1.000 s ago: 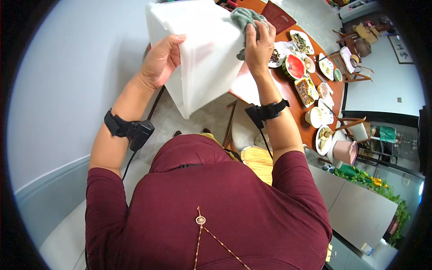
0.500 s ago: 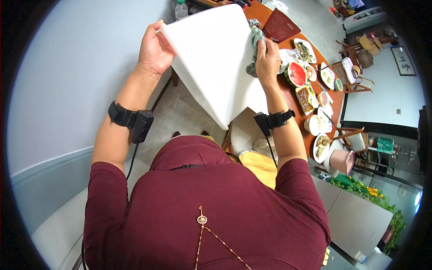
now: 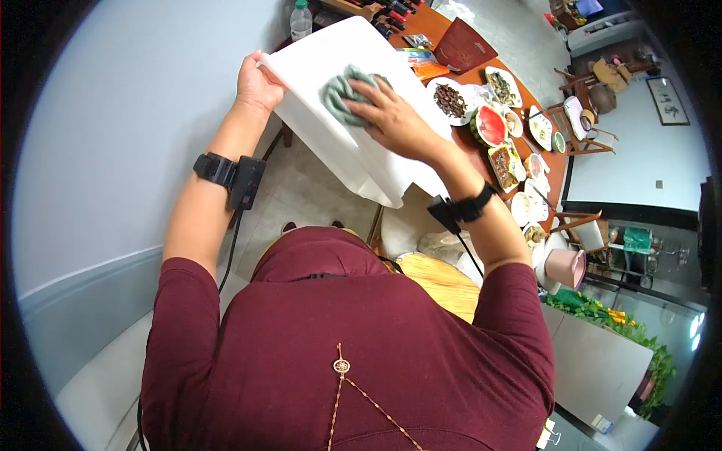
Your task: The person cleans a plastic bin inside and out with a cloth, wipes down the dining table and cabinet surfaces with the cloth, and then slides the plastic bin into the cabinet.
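Observation:
My left hand [image 3: 259, 84] grips the upper left edge of a large white plastic box-shaped piece [image 3: 410, 79], which is tilted in front of me. Whether it is a bin or a stool I cannot tell. A crumpled grey-green cloth [image 3: 342, 98] lies against its broad white face. My right hand [image 3: 398, 124] presses on the cloth, its fingers bent over the bunched fabric and slightly blurred.
Right of the white piece stands a wooden table [image 3: 470, 154] with several dishes, a cut watermelon [image 3: 490, 125] and a dark red bag [image 3: 464, 46]. A plastic bottle [image 3: 301, 21] is behind it. The wall [image 3: 135, 135] runs along my left; a pink bin [image 3: 564, 267] is at right.
My right hand and the cloth have moved left, from the right side of the white piece onto the middle of its face. The piece has tilted, uncovering a plate of dark food on the table.

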{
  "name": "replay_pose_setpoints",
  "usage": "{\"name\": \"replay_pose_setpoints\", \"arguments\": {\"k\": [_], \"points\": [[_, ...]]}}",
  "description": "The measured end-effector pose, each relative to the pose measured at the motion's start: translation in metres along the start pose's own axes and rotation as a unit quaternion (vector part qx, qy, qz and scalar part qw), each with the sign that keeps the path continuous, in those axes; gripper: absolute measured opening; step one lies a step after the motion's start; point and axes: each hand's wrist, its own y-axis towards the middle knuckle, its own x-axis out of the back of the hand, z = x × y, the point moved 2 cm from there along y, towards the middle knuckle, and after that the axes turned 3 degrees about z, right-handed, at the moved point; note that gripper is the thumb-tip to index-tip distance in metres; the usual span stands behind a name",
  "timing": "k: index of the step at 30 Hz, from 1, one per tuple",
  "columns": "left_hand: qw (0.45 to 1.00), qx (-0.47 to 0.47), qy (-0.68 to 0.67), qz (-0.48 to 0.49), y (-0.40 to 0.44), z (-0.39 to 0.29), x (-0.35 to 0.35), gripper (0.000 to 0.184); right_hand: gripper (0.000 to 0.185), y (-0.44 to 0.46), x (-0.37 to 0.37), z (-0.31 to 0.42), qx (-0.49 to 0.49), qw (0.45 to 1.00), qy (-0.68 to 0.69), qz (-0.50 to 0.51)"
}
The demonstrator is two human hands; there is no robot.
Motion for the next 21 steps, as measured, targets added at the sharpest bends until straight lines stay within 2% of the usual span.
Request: {"name": "replay_pose_setpoints", "arguments": {"k": [4,7,10,13,14,15,17,18,20,21], "points": [[0.999,-0.015,-0.028,-0.021,0.025,-0.002,0.02,0.056,0.048,-0.025,-0.003,0.005,0.002,1.0,0.01,0.012],[0.997,-0.006,-0.071,0.024,0.035,0.008,0.023,0.054,0.048,-0.022,-0.007,0.002,-0.022,0.999,0.029,0.027],[0.997,-0.029,0.005,0.072,0.042,0.011,0.016,0.059,0.048,0.001,-0.013,-0.013,-0.049,0.995,0.081,0.029],[0.999,-0.022,0.02,0.043,0.046,0.009,0.02,0.057,0.047,0.038,-0.009,-0.019,-0.084,0.988,0.127,-0.027],[0.996,0.007,0.01,0.083,0.052,0.01,0.025,0.052,0.047,0.053,-0.006,-0.017,-0.092,0.984,0.134,-0.065],[0.992,0.036,0.0,0.124,0.056,0.012,0.029,0.048,0.046,0.07,-0.006,-0.013,-0.063,0.986,0.133,-0.074],[0.991,0.065,0.034,0.115,0.049,0.012,0.027,0.047,0.045,0.098,-0.008,-0.003,0.015,0.988,0.125,-0.086],[0.988,0.092,0.066,0.107,0.047,0.014,0.028,0.046,0.045,0.106,-0.015,0.0,0.013,0.988,0.126,-0.085],[0.984,0.109,0.056,0.132,0.054,0.016,0.038,0.044,0.043,0.115,-0.032,0.005,0.033,0.998,0.032,0.053],[0.984,0.112,0.054,0.125,0.056,0.016,0.04,0.043,0.042,0.111,-0.031,0.006,0.093,0.992,-0.06,0.061]]}}
